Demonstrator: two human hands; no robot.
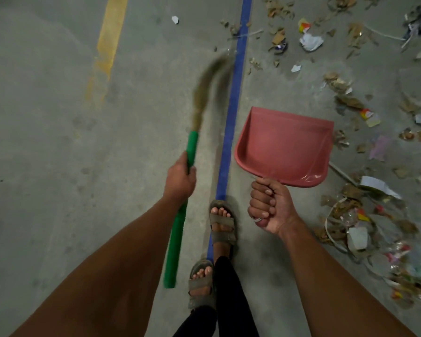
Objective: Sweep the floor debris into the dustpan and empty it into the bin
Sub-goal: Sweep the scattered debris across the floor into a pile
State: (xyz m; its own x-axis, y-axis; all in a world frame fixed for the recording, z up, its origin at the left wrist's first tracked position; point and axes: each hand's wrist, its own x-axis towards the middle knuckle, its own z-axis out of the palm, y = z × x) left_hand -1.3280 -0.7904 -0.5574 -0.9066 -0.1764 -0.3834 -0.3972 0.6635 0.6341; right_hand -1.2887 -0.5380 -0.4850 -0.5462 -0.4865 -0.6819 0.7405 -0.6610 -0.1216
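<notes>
My left hand [180, 177] grips the green handle of a broom [178, 229]. Its brown bristles [210, 86] point forward, blurred, just left of a blue floor line. My right hand [269, 206] is closed around the handle of a red dustpan [284, 147], held level above the floor with nothing in it. Floor debris [350, 98] of dry leaves, paper scraps and wrappers lies scattered to the right and ahead of the dustpan. No bin is in view.
A blue tape line [231, 122] runs down the concrete floor between my hands. A worn yellow line [107, 45] lies further left. My sandalled feet [212, 251] stand on the blue line. A denser pile of litter [374, 239] sits at the lower right.
</notes>
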